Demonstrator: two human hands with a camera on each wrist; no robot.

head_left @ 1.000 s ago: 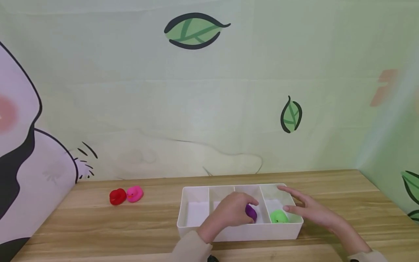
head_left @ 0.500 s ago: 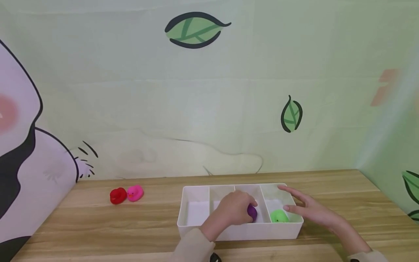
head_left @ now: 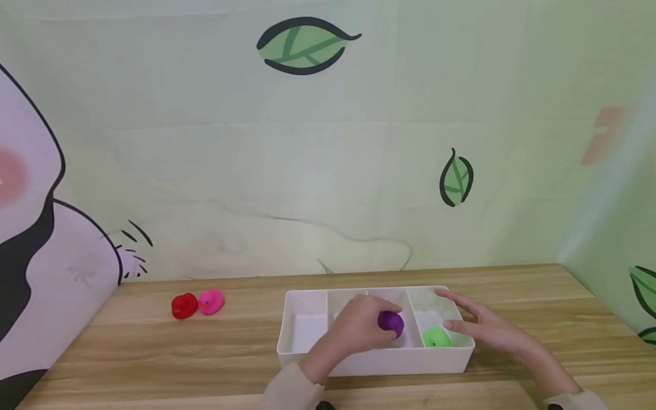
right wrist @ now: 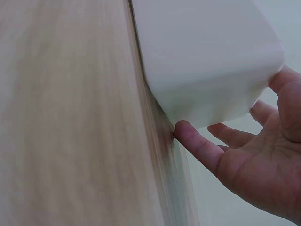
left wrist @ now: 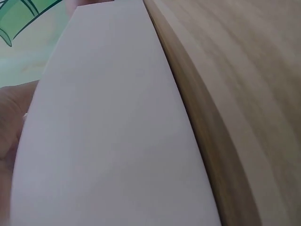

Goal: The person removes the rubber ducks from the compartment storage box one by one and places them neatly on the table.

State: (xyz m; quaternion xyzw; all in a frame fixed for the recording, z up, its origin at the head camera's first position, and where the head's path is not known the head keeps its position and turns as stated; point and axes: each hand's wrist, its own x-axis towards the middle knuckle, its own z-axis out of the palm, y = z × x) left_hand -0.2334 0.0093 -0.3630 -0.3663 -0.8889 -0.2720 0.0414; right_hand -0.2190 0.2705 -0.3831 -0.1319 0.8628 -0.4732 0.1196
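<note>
In the head view my left hand (head_left: 357, 326) pinches a round purple toy (head_left: 391, 324) between thumb and fingers. It holds the toy over the third compartment from the left of a white divided box (head_left: 400, 362); no beak or face shows on it. My right hand (head_left: 489, 330) is spread at the box's right end, its fingertips touching the end wall in the right wrist view. Beside its thumb, in the rightmost compartment, sits a light green rubber duck (head_left: 437, 337). The left wrist view is mostly filled by the box's front wall (left wrist: 108, 122).
On the wooden table (head_left: 154, 359), far to the left, a red rubber duck (head_left: 184, 306) and a pink rubber duck (head_left: 211, 302) stand side by side. A printed cloth backdrop (head_left: 333, 159) rises behind the table's back edge.
My left hand has risen a little with the purple toy, and more of the toy now shows. My right hand and the other ducks have stayed in place.
</note>
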